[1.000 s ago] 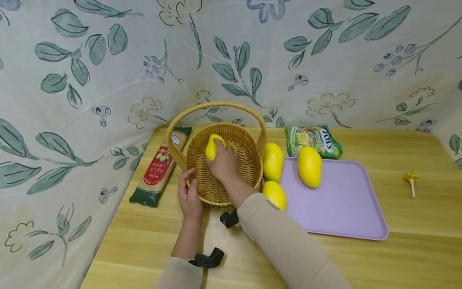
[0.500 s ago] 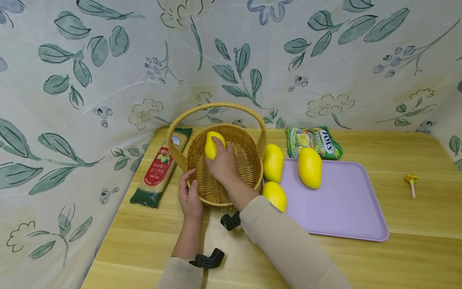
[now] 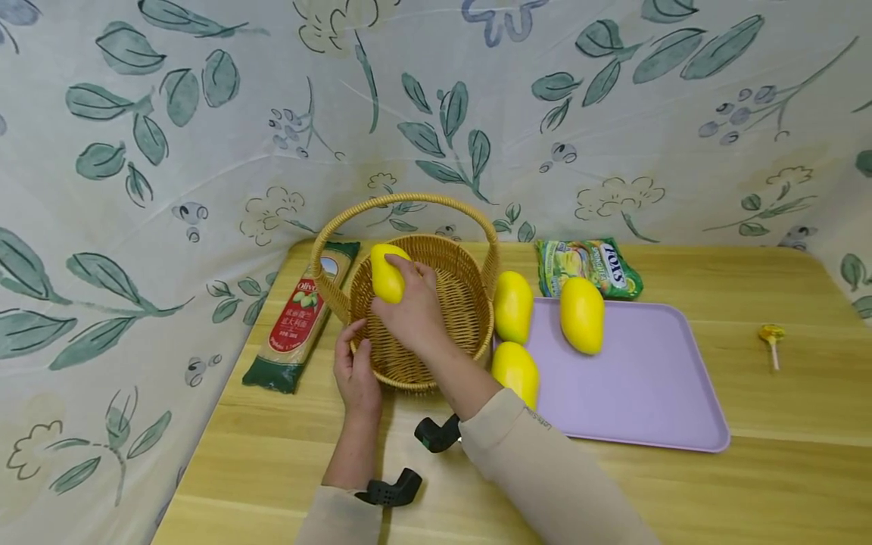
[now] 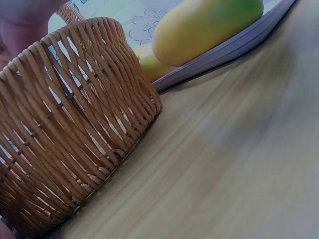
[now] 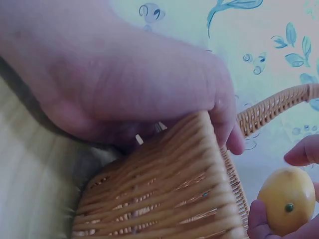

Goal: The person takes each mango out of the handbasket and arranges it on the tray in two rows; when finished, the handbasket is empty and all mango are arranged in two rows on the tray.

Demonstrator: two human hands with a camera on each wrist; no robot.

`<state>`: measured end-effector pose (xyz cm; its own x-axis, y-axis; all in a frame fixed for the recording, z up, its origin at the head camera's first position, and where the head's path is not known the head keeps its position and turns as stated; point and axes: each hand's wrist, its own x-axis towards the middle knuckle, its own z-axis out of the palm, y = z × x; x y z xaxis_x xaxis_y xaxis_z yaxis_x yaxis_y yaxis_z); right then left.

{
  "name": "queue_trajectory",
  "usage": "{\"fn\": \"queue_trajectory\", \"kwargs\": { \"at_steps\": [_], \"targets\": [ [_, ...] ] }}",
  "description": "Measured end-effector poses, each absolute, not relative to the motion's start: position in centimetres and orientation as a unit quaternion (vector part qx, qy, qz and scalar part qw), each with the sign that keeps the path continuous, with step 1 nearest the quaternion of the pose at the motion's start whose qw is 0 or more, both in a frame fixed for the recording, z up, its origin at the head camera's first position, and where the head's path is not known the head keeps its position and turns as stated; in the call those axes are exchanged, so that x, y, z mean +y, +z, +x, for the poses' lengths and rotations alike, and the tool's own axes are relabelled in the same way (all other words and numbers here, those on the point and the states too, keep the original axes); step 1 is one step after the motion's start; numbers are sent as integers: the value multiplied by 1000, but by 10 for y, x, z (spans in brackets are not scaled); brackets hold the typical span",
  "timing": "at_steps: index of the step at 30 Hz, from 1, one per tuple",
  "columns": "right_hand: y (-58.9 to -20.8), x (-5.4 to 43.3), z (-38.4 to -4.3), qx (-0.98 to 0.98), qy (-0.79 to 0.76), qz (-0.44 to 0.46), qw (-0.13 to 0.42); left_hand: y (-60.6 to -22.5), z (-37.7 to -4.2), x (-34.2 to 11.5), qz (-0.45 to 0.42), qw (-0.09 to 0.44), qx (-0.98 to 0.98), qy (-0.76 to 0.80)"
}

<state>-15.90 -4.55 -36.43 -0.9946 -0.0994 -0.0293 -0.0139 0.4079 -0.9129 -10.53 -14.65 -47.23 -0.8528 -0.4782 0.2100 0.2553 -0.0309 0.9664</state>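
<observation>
In the head view, a round wicker basket (image 3: 466,269) with a tall arched handle stands on the table. My left hand (image 3: 357,382) grips its near left rim, fingers over the edge; the right wrist view shows this left hand (image 5: 134,79) up close against the wickerwork. My right hand (image 3: 412,310) holds a yellow mango (image 3: 386,272) above the basket's left part. In the right wrist view, thumb and fingers pinch the same mango (image 5: 286,199) from both sides. Two more mangoes, an upper one (image 3: 514,306) and a lower one (image 3: 515,371), lie right beside the basket.
A lilac tray (image 3: 647,378) lies to the right, with another mango (image 3: 582,314) on it. Behind it is a green candy bag (image 3: 593,269). A spaghetti pack (image 3: 300,318) lies left of the basket, a lollipop (image 3: 773,341) far right. A floral cloth (image 3: 272,76) hangs behind.
My right hand has lifted the mango and carried it left inside the basket's outline, toward the left rim. The left hand keeps its place on the rim.
</observation>
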Motion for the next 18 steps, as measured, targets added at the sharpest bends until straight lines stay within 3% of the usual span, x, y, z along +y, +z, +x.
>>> {"fn": "queue_trajectory", "kwargs": {
  "at_steps": [18],
  "targets": [
    [-354,-3,-117,829,-552,-88,26,-469,-103,-146,102,237,-651,-714]
  ]
}}
